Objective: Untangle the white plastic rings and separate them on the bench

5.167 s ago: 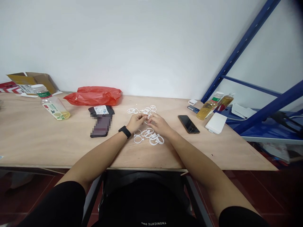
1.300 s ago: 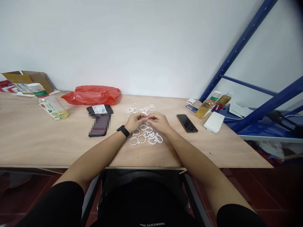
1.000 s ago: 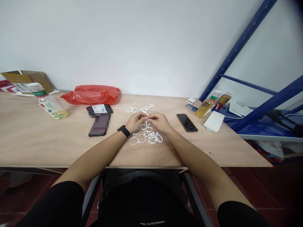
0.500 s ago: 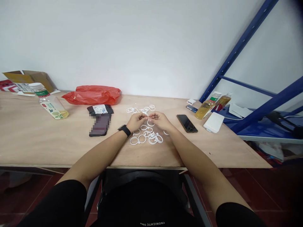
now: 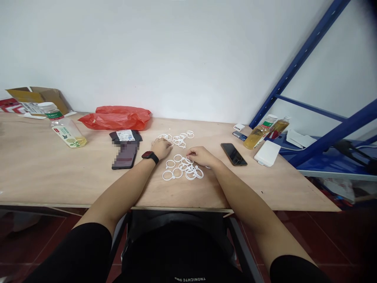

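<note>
White plastic rings with small knobs lie in two groups on the wooden table. My left hand (image 5: 161, 149), wearing a black watch (image 5: 150, 157), rests at the left side of the far group (image 5: 178, 140), its fingers spread a little over the rings there. Its fingertips partly cover those rings. At the upper right of the near group (image 5: 191, 169) is my right hand (image 5: 200, 156). Thumb and fingers are pinched together at a white ring (image 5: 188, 161). Part of that ring is hidden by the fingers.
A phone (image 5: 233, 154), a white case (image 5: 267, 153) and a tea bottle (image 5: 259, 133) stand to the right. On the left are a red plastic bag (image 5: 116, 118), a black packet (image 5: 125, 136), another bottle (image 5: 66, 129) and a cardboard box (image 5: 53, 100). A blue metal frame (image 5: 297, 59) rises at right.
My hands were together over a ring between the groups and have parted. The left moved left to the far rings; the right came down slightly to the near rings.
</note>
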Tool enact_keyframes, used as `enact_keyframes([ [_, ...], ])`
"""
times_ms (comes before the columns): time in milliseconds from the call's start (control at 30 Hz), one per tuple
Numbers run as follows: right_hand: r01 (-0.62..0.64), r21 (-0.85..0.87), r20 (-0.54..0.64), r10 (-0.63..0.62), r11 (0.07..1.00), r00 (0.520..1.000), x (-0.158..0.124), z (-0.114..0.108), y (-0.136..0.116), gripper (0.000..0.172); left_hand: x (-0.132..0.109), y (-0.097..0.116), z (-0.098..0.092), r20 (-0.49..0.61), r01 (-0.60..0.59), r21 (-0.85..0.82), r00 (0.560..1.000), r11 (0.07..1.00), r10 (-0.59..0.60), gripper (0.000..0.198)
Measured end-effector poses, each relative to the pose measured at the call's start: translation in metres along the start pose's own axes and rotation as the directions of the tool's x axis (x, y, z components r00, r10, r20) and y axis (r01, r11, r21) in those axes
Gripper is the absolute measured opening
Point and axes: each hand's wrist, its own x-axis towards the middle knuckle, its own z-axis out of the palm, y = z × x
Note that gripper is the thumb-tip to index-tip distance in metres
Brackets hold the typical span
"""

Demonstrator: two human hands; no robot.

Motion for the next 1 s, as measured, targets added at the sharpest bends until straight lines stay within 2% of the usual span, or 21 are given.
enact_keyframes([
  [167, 0.028, -0.022, -0.054, -0.029, 0.999, 0.998, -0.002, -0.002, -0.002, 0.014, 0.0, 0.006, -0.004, -0.024, 0.014, -0.028, 1.0, 1.0, -0.015, 0.017],
  [267, 0.035, 0.038, -0.135, -0.029, 0.999, 0.99, -0.002, -0.003, -0.003, 0.017, 0.0, 0.01, -0.008, -0.149, -0.121, -0.166, 0.984, 0.979, 0.096, 0.014],
  [400, 0.055, 0.245, -0.249, 0.008, 0.968, 0.968, 0.001, -0.002, -0.007, 0.028, -0.005, 0.025, -0.015, -0.335, -0.388, -0.289, 0.898, 0.875, 0.287, 0.014],
  [467, 0.083, 0.356, -0.295, 0.027, 0.931, 0.955, 0.003, -0.003, -0.008, 0.034, -0.01, 0.034, -0.016, -0.359, -0.482, -0.296, 0.856, 0.825, 0.371, 0.011],
  [567, 0.09, 0.467, -0.292, 0.058, 0.88, 0.955, 0.006, -0.002, -0.009, 0.037, -0.016, 0.045, -0.015, -0.368, -0.583, -0.288, 0.8, 0.76, 0.475, 0.009],
  [667, 0.079, 0.507, -0.267, 0.069, 0.858, 0.961, 0.006, -0.001, -0.01, 0.036, -0.02, 0.052, -0.016, -0.392, -0.635, -0.315, 0.764, 0.705, 0.513, 0.01],
  [733, 0.086, 0.507, -0.261, 0.058, 0.858, 0.964, 0.004, 0.0, -0.011, 0.035, -0.022, 0.056, -0.017, -0.396, -0.605, -0.386, 0.79, 0.696, 0.467, 0.011],
  [833, 0.104, 0.496, -0.247, 0.025, 0.862, 0.969, 0.002, -0.001, -0.013, 0.034, -0.025, 0.06, -0.017, -0.344, -0.424, -0.574, 0.901, 0.701, 0.263, 0.019],
  [900, 0.111, 0.488, -0.24, 0.01, 0.866, 0.971, 0.0, -0.001, -0.015, 0.034, -0.025, 0.061, -0.015, -0.266, -0.286, -0.71, 0.955, 0.643, 0.131, 0.025],
  [1000, 0.102, 0.504, -0.214, 0.01, 0.857, 0.977, -0.001, 0.0, -0.017, 0.035, -0.024, 0.062, -0.012, -0.15, -0.159, -0.849, 0.987, 0.505, 0.058, 0.032],
])
